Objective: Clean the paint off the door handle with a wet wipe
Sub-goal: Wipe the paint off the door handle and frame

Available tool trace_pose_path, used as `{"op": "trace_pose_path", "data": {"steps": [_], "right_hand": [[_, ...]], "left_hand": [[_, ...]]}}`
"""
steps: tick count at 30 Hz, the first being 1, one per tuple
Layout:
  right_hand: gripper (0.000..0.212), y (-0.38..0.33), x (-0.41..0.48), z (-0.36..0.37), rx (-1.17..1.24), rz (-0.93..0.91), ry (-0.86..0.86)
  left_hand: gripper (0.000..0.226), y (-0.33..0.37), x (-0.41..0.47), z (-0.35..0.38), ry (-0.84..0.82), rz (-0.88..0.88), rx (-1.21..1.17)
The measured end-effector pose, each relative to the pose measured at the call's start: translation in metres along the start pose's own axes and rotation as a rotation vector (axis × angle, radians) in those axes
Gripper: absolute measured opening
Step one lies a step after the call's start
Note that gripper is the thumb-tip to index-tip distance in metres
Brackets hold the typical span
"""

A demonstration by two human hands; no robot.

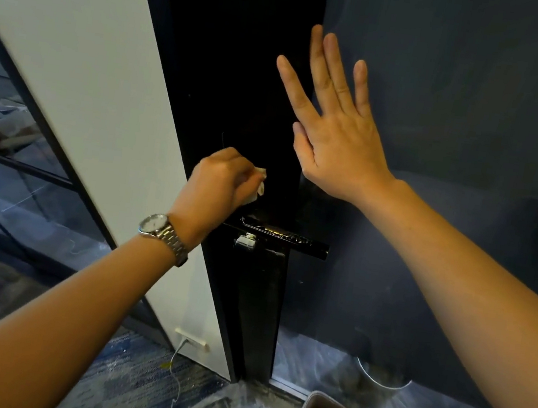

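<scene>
Here, the wiping step, with the wipe poised above its target. The left hand (222, 180) is curled tight round a bunched wet wipe (259, 187), of which only a white corner shows past the knuckles. The fist sits just above the door handle (285, 237) and, so far as can be told, does not touch it. The handle, a black bar, lies directly below that hand and below the wrist of the right hand (336, 133). Pale flecks of paint (277, 232) run along its top face, so the cleaning is judged unfinished.

The right hand is spread wide, fingers straight and apart, with the palm laid flat against the door (237, 78) above and to the right of the fist (apparently bracing it against the push of wiping). It holds nothing.

The next move calls for bringing the wipe down onto the flecked top face and rubbing along the bar. That will take firm pressure, and a fresh fold of the wipe wherever paint clings, with the door held steady meanwhile. A white-smeared latch piece (246, 240) under the bar, below the left hand, may need the same treatment. A wristwatch (160, 228) sits on the left wrist.
</scene>
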State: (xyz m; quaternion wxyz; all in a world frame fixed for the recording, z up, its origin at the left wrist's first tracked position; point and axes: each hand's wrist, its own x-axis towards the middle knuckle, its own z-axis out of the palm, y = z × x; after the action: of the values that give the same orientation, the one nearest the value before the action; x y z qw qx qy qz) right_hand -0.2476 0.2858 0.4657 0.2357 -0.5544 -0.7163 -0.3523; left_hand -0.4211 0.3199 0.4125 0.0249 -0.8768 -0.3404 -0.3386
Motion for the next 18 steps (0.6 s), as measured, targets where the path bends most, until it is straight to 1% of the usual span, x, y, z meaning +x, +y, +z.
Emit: {"op": "trace_pose_path", "data": {"steps": [1,2,3,4,5,6,7,8,9,10,12,13,14,15,17,18], "right_hand": [[0.06,0.0,0.0,0.0,-0.007,0.001,-0.001],[0.06,0.0,0.0,0.0,-0.012,0.002,0.001],[0.06,0.0,0.0,0.0,-0.016,0.003,0.002],[0.06,0.0,0.0,0.0,-0.016,0.002,-0.001],[0.061,0.0,0.0,0.0,-0.014,0.001,-0.006],[0.061,0.0,0.001,0.0,-0.013,0.002,-0.008],[0.061,0.0,0.001,0.0,-0.014,0.005,-0.004],[0.06,0.0,0.001,0.0,-0.015,0.007,0.001],[0.06,-0.001,0.0,0.001,-0.017,0.009,0.005],[0.06,-0.001,0.0,0.002,-0.022,0.009,0.011],[0.061,-0.002,0.001,0.003,-0.029,0.011,0.021],[0.061,-0.002,0.001,0.003,-0.028,0.011,0.019],[0.061,-0.002,0.001,0.003,-0.026,0.011,0.017],[0.061,-0.002,0.001,0.003,-0.024,0.012,0.018],[0.061,-0.002,0.001,0.003,-0.024,0.012,0.027],[0.061,-0.001,0.001,0.003,-0.023,0.011,0.031]], "left_hand": [[0.028,0.004,-0.001,0.002,-0.006,-0.01,0.012],[0.03,0.008,-0.002,0.004,-0.046,0.0,0.035],[0.033,0.01,-0.003,0.005,-0.081,0.036,0.049],[0.035,0.009,-0.002,0.005,-0.098,0.06,0.04],[0.034,0.006,-0.002,0.005,-0.101,0.033,-0.005],[0.031,0.002,-0.003,0.004,-0.058,-0.049,-0.079],[0.028,-0.001,-0.005,0.003,0.026,-0.147,-0.13],[0.026,-0.002,-0.007,0.004,0.085,-0.218,-0.153],[0.026,-0.001,-0.009,0.005,0.098,-0.225,-0.143],[0.027,0.003,-0.01,0.006,0.068,-0.173,-0.108],[0.036,0.007,-0.009,0.007,-0.022,-0.01,-0.034],[0.038,0.005,-0.006,0.005,-0.033,0.024,-0.018],[0.037,0.003,-0.003,0.004,-0.029,-0.01,-0.03],[0.033,0.002,-0.001,0.004,0.001,-0.087,-0.054],[0.028,0.001,-0.002,0.008,0.069,-0.284,-0.139],[0.028,0.004,-0.004,0.01,0.077,-0.379,-0.173]]}}
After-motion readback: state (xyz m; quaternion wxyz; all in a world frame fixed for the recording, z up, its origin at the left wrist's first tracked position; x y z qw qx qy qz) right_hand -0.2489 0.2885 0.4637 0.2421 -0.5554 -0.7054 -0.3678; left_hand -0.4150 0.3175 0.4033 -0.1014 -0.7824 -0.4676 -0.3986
